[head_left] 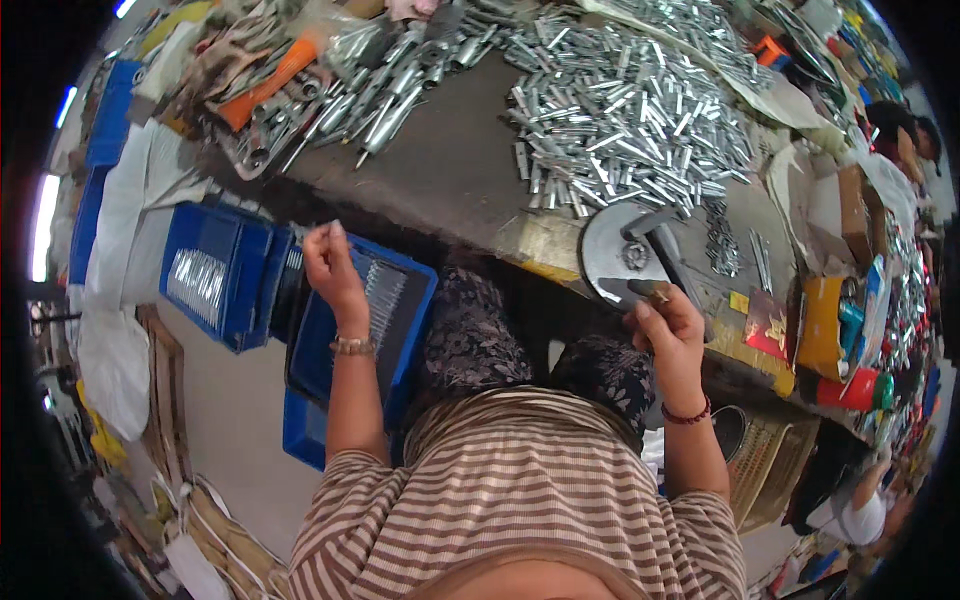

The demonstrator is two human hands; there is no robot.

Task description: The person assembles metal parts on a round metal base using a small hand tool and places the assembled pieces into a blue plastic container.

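My left hand (332, 268) is raised over the edge of a blue tray (412, 268), its thumb and fingers drawn together; whether a small part is between them I cannot tell. Rows of thin silvery parts (378, 290) lie in that tray. My right hand (668, 322) is closed at the near edge of the bench, with a short dark rod-like piece (642, 288) sticking out of its fingers. Just beyond it is a round metal plate (606, 262) with a few small parts on it. A dark hammer-shaped tool (662, 238) lies across the plate.
A large heap of short silvery metal pieces (625, 120) covers the far bench. Longer metal tubes (385, 110) and an orange-handled tool (265, 88) lie at far left. Another blue tray (205, 280) stands left. At right are a red jar (845, 390) and a yellow crate (760, 455).
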